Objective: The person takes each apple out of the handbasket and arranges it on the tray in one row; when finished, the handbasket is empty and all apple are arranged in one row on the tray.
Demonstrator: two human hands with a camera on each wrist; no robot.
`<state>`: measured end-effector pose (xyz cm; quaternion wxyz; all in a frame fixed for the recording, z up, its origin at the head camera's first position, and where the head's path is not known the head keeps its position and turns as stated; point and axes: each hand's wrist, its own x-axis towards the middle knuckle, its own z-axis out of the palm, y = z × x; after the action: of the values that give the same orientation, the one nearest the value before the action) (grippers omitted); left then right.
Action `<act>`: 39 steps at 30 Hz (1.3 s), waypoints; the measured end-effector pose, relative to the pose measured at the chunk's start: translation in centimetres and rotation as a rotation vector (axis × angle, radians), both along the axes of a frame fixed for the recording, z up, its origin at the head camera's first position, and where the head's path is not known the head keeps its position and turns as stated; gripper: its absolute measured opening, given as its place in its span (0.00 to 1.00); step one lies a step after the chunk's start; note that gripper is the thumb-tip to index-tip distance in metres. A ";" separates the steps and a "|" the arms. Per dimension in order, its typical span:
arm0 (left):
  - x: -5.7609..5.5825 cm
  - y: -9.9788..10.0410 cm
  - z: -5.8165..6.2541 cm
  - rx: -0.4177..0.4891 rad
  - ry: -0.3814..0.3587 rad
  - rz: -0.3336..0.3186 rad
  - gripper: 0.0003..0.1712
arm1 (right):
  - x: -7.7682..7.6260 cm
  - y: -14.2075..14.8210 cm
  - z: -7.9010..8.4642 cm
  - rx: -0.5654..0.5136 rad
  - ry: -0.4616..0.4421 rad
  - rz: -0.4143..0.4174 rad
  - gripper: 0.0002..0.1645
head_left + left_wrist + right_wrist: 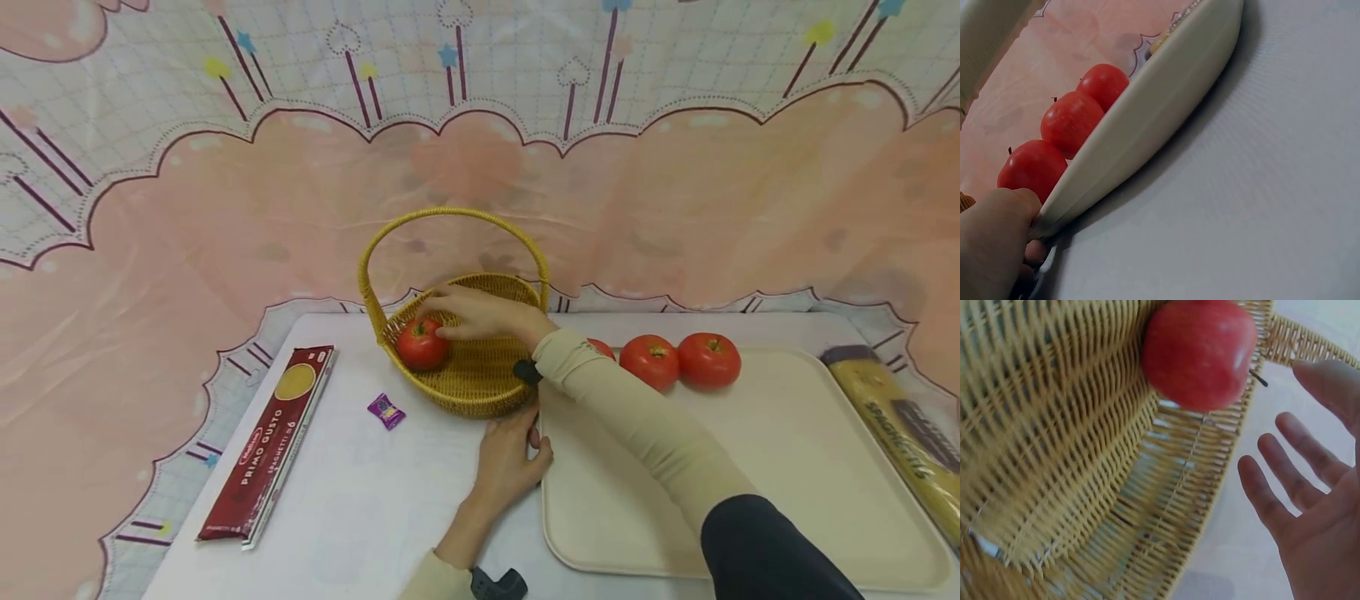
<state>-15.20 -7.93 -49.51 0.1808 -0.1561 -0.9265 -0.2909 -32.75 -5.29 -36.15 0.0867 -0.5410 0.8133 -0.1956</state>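
A red apple (423, 343) with a dark stem lies against the left side of a yellow wicker basket (480, 407). My right hand (480, 312) reaches over the basket beside this apple (1200, 353). In the right wrist view, the fingers of the right hand (1316, 487) are spread and apart from the fruit. The left hand (512, 458) grips the left edge of a cream tray (630, 517); in the left wrist view its thumb lies over the tray rim (1141, 125) and fingertips show below. Three apples (1072, 122) sit along the tray's far side, one partly hidden by my right sleeve in the head view.
On the white table (360, 517), a red spaghetti packet (270, 442) lies at the left and a small purple wrapped candy (387, 412) before the basket. A yellow spaghetti bag (900, 433) lies along the tray's right edge. The basket's tall handle (453, 212) arches upward near the patterned cloth backdrop.
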 end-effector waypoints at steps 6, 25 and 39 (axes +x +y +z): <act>0.0 0.2 -0.3 -0.013 0.001 -0.006 0.28 | -0.6 -0.7 -0.7 -0.009 0.013 0.029 0.21; -0.2 0.0 -0.1 0.016 0.006 -0.006 0.28 | -0.6 -2.7 -2.0 0.121 -0.085 0.005 0.28; -0.3 0.3 -0.4 0.024 -0.007 0.003 0.29 | -0.9 -3.0 -3.5 0.132 -0.169 -0.030 0.40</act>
<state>-15.53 -7.61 -49.94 0.1799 -0.1515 -0.9238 -0.3022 -33.62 -8.30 -39.68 0.1875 -0.5033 0.8223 -0.1877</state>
